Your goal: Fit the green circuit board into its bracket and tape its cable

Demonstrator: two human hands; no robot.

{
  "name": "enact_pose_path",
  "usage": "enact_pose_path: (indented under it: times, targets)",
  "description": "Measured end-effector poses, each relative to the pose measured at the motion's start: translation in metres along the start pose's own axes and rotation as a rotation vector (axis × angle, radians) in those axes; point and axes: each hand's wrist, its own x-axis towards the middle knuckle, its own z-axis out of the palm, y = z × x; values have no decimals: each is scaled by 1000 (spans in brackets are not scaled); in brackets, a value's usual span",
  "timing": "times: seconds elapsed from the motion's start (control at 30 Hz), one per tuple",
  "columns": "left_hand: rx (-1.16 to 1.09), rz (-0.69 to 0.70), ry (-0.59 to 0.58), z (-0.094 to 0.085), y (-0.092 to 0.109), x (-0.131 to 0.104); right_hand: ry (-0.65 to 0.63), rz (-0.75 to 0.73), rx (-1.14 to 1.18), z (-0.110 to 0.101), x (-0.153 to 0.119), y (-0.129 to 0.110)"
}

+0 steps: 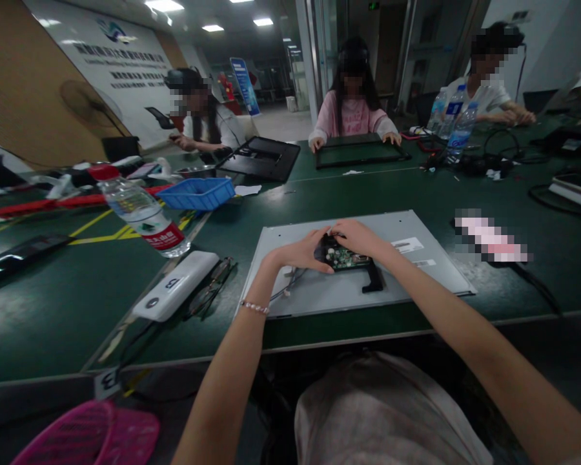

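A flat grey metal panel (319,294) lies on the green table before me. On it rests a green circuit board (346,257) in a black frame, whose black bracket (374,279) reaches toward me. My left hand (305,252) curves round the left side of the board, thumb at its near edge and fingers at the far left corner. My right hand (356,236) bends over the far edge, its fingertips meeting the left hand's at that corner. Thin cables (289,284) with white connectors lie left of the board. White labels (407,245) show on the panel at right.
Left of the panel are eyeglasses (210,289), a white power bank (177,286), a water bottle (142,216) and a blue tray (197,194). A pixelated phone-like object (491,237) with a cable lies right. Several people sit across the green table (310,194); one holds a black frame (363,158).
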Motion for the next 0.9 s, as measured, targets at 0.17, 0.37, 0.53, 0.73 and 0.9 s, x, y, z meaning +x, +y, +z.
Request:
enact_pose_path:
  times: [0.17,0.37,0.53,0.73,0.9]
  targets:
    - [7,11,9,0,1,0,9,33,0,-2,-1,-2]
    - [3,33,10,1,-3,0,-20,66,-58,-6,2,-5]
    - [-8,63,16,2,-7,2,15,98,-134,-8,2,-6]
    - [-17,-36,-16,1,-4,0,-19,21,-50,-8,2,2]
    - [-27,-36,-32,0,-1,-1,-17,-5,-4,-7,1,3]
